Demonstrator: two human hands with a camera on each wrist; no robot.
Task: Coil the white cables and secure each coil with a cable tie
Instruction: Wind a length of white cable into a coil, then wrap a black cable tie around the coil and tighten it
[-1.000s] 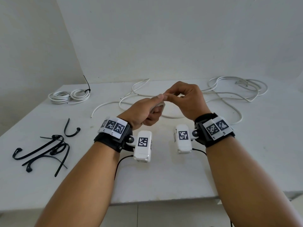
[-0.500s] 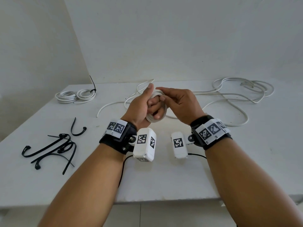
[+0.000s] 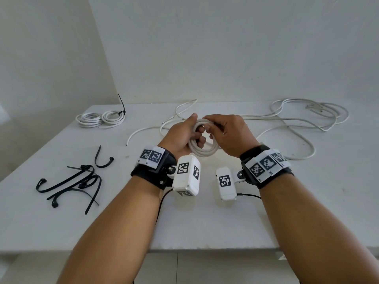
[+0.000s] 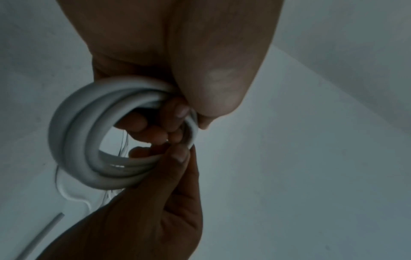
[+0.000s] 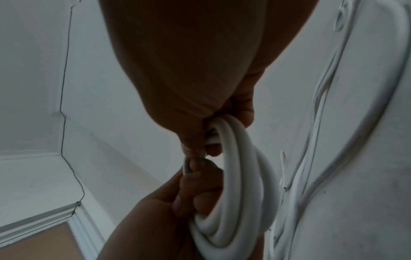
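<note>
A small coil of white cable (image 3: 202, 154) hangs in the air over the table's middle, held by both hands. My left hand (image 3: 197, 134) has its fingers curled through the coil (image 4: 73, 140) and its thumb on top. My right hand (image 3: 212, 130) pinches the coil's upper right part (image 5: 231, 154) between thumb and fingers. The uncoiled rest of this cable (image 3: 143, 131) trails on the table behind the hands. A second loose white cable (image 3: 297, 124) sprawls at the back right. Several black cable ties (image 3: 71, 182) lie at the left.
Two finished white coils (image 3: 100, 119), bound by a black tie, lie at the back left near the wall corner. The white table (image 3: 205, 226) has its front edge close below my forearms. Walls stand behind and to the left.
A second ago both hands pinched the cable at their fingertips. Since then a coil of a few turns has formed round my left fingers, and the right hand has come over its top.
</note>
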